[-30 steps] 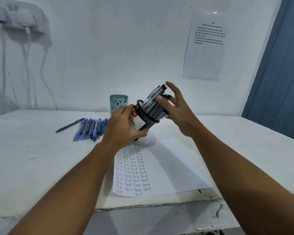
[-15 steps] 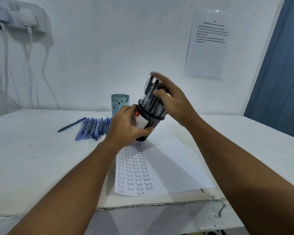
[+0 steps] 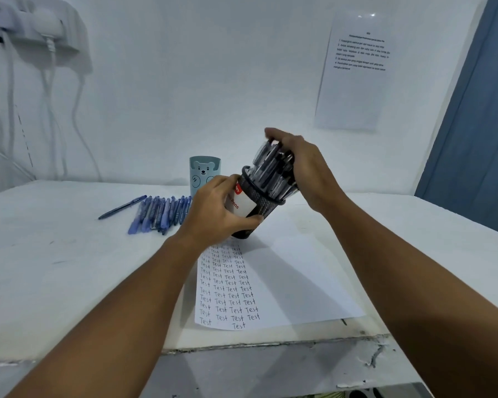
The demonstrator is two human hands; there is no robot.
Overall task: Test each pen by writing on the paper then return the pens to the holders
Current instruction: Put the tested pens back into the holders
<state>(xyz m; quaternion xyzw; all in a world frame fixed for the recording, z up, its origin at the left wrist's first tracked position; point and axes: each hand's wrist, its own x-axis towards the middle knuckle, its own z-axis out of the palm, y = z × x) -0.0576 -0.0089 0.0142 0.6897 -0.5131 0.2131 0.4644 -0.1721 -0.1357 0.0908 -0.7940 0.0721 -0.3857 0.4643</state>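
The tilted mesh holder (image 3: 256, 208) (leaning right) was gripped by the left hand (image 3: 213, 216), its black pens (image 3: 270, 173) clasped by the right hand (image 3: 308, 170).

- My white table (image 3: 55, 282) carries a white sheet of paper (image 3: 293, 285) covered with handwritten "Test".
- A row of blue plastic pens (image 3: 161, 214) lies near a pale blue bear-face cup (image 3: 203, 173).

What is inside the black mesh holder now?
The black mesh holder contains many black pens, upper ends sticking out. The right hand covers some; their lower ends are hidden inside.
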